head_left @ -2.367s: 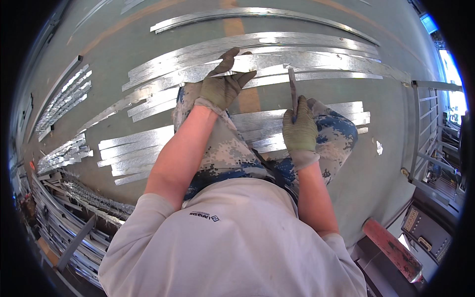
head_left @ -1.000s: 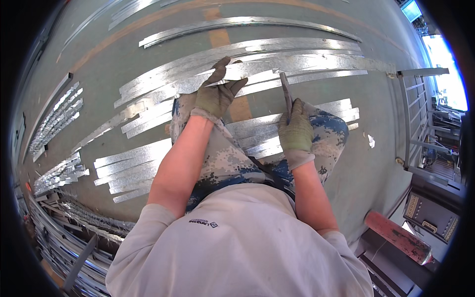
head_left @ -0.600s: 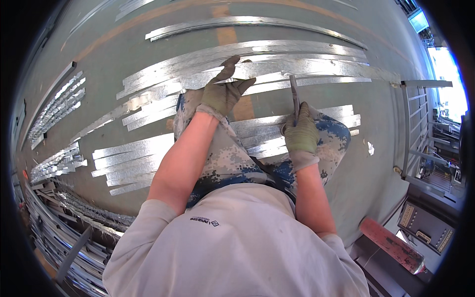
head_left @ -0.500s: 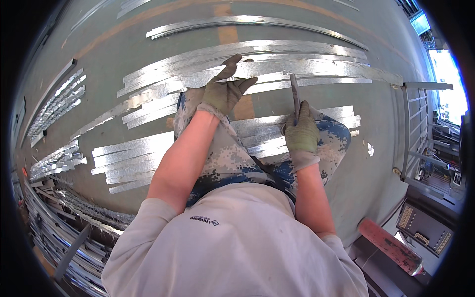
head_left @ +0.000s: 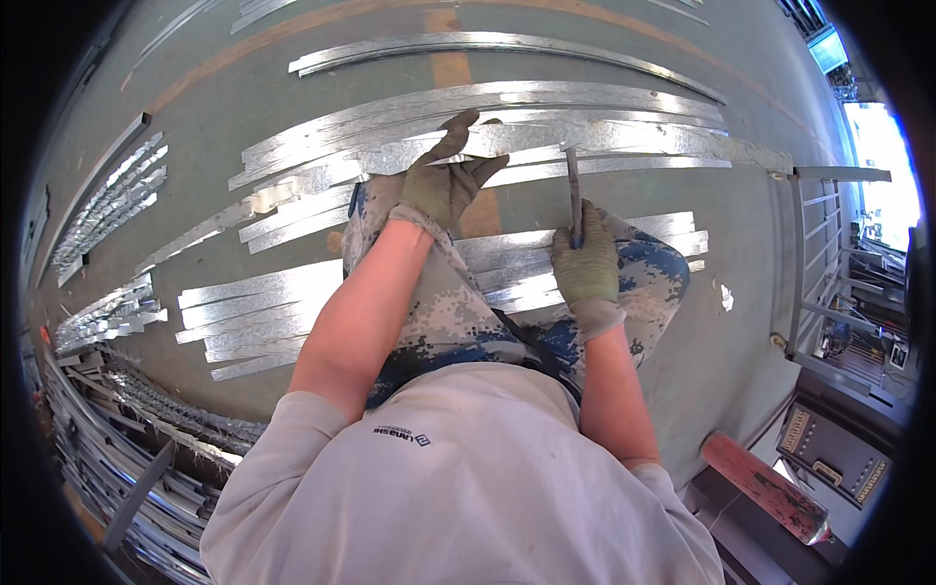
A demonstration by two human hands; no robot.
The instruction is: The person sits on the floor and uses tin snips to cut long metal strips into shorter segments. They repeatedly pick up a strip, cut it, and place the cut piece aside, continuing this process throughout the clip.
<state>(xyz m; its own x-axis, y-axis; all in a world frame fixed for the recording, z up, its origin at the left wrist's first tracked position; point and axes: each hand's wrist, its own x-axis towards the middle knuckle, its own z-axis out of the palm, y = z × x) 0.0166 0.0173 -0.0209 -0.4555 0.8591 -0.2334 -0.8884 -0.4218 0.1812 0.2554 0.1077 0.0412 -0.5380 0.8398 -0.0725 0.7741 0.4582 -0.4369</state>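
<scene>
The left forearm [head_left: 361,307] slants forward to the gloved left grip [head_left: 436,190], fingers [head_left: 488,171] spread; the right forearm [head_left: 619,400] leans inward to the gloved right grip [head_left: 587,268], curled closed.

The gloved left hand [head_left: 439,185] holds a long metal strip [head_left: 604,135], digits partly spread. The gloved right hand [head_left: 587,263] grips a narrow grey tool [head_left: 573,185], its tip at the strip's near edge; contact cannot be confirmed. Loose metal strips [head_left: 258,307] lie in groups on the floor [head_left: 731,361]. A worn red cylinder [head_left: 760,485] shows at lower right.
</scene>
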